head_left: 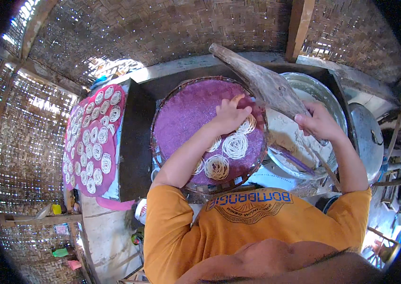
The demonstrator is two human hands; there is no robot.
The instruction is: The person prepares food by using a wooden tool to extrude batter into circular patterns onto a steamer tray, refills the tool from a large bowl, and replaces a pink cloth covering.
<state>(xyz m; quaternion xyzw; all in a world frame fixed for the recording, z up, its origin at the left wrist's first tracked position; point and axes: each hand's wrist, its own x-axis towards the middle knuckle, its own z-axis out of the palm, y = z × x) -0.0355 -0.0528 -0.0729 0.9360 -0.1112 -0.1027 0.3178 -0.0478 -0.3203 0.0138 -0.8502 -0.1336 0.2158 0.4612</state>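
Observation:
A round woven tray (154,142) lined with purple cloth (186,109) lies in front of me. Several pale, coiled noodle-like rounds (235,146) rest toward the near right side of the cloth. My left hand (229,117) is over the tray, just above these coils, with its fingers apart and nothing visible in them. My right hand (321,122) grips the near end of a thick, weathered wooden tool (266,85) that tapers to a narrow far end. The tool slants across a large metal basin (342,113) of whitish batter or dough, held above it. Its underside is hidden.
At left, pink cloths (82,182) carry many more pale coils beside a dark upright panel (136,137). A purple stick (295,158) and a thin wooden stick (327,166) lean in the basin. A round metal lid (366,137) stands right. Woven walls (162,33) enclose the space.

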